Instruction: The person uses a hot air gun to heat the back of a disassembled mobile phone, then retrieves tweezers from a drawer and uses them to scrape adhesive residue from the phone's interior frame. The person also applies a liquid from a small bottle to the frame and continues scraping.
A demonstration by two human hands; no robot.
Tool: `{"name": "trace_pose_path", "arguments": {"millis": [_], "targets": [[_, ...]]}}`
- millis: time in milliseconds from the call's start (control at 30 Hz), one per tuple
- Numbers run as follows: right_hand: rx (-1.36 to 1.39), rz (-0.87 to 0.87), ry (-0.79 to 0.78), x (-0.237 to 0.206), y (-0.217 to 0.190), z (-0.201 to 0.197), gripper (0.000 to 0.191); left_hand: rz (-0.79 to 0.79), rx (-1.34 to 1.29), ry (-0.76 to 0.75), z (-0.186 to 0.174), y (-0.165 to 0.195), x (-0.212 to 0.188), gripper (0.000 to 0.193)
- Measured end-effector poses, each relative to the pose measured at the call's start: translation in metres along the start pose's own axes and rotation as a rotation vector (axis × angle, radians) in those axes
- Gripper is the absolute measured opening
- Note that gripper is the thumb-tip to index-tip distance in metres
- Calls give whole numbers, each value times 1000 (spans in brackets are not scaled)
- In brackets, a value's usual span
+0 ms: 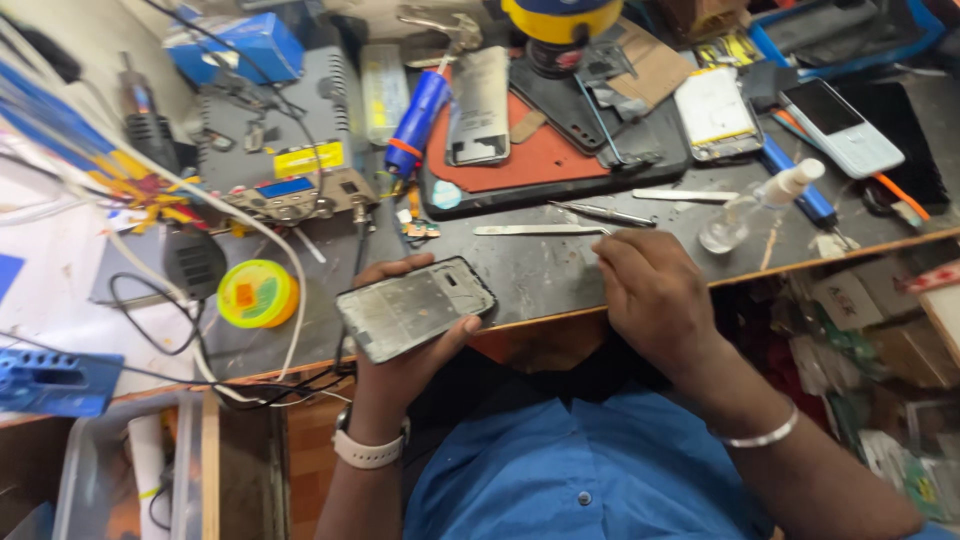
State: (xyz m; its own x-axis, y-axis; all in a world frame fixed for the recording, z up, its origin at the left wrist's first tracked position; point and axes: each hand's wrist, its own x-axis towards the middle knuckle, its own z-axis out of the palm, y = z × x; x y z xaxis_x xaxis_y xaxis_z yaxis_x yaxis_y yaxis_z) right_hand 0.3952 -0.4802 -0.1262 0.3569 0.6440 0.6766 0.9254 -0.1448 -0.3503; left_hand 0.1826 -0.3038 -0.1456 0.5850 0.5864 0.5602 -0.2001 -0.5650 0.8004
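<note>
I hold the phone frame in my left hand. My fingers wrap its near and far edges, and my thumb sits along its right side. The frame is flat and tilted a bit, with its bare inside facing up. It hangs just over the front edge of the counter.

My right hand rests on the counter, to the right of the frame and a little apart from it. Its fingers are curled down close together. The tips touch the counter near the end of a flat metal strip. I cannot tell if they pinch something small, because the back of the hand hides them.

To do this step well, I think I should keep the frame steady and level in my left hand, so nothing slides off it. I should grip only its edges and not press the thin middle. My right hand should move slowly and pick with just the fingertips.

Just past my right hand lie tweezers. A small clear bottle lies farther right. A yellow tape roll sits to the left of my left hand.
</note>
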Motion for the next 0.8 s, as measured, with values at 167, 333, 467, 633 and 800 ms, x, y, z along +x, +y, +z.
{"name": "trace_pose_path", "arguments": {"millis": [167, 333, 467, 633, 800], "targets": [[-195, -139, -273, 37, -3, 32, 26, -29, -11, 3, -4, 1, 0, 80], [-240, -101, -443, 48, -3, 43, 27, -14, -22, 8, -10, -9, 2, 80], [5, 10, -276, 41, -2, 43, 23, -41, -50, 4, -13, -19, 4, 79], [205, 127, -154, 28, -2, 47, 14, -107, -90, -19, -15, -29, 6, 79], [221, 94, -112, 16, -6, 60, 14, -181, -236, -29, -16, -37, 7, 79]]}}
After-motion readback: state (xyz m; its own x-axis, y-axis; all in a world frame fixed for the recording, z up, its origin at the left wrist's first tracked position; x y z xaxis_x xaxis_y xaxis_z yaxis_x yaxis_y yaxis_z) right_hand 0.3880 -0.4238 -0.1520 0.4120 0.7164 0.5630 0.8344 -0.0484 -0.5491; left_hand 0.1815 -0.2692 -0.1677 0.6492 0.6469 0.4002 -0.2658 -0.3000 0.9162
